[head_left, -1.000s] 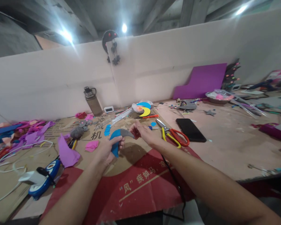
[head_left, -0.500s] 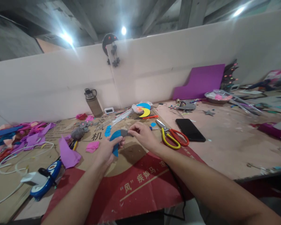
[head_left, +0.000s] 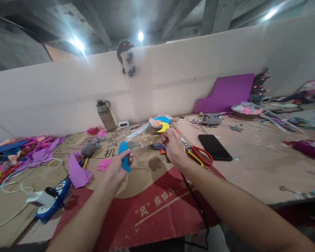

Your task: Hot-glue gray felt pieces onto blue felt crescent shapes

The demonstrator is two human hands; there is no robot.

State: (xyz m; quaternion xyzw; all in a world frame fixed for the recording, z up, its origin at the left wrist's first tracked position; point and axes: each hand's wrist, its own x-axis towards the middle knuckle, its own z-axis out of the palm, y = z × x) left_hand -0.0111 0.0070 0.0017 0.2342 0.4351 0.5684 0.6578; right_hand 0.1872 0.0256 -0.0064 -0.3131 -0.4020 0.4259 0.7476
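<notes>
My left hand [head_left: 118, 168] is closed on a blue felt piece [head_left: 124, 155] with a grey curved piece [head_left: 133, 144] attached at its top. It holds them upright just above the cardboard sheet [head_left: 147, 206]. My right hand [head_left: 174, 148] is to the right, closed around a small blue and orange tool [head_left: 157, 147] whose tip points left toward the felt. A black cord [head_left: 196, 203] runs from that hand down to the near edge. The tool's tip and the felt are a short gap apart.
Yellow and red scissors [head_left: 198, 154] and a black phone [head_left: 214, 147] lie right of my right hand. A water bottle [head_left: 105, 115] stands by the white wall. Felt scraps [head_left: 28, 150], a purple piece [head_left: 77, 173], a blue device [head_left: 52, 197] and white cables fill the left.
My right hand let go of the grey piece, moved right and picked up the blue and orange tool. My left hand turned the blue felt more upright.
</notes>
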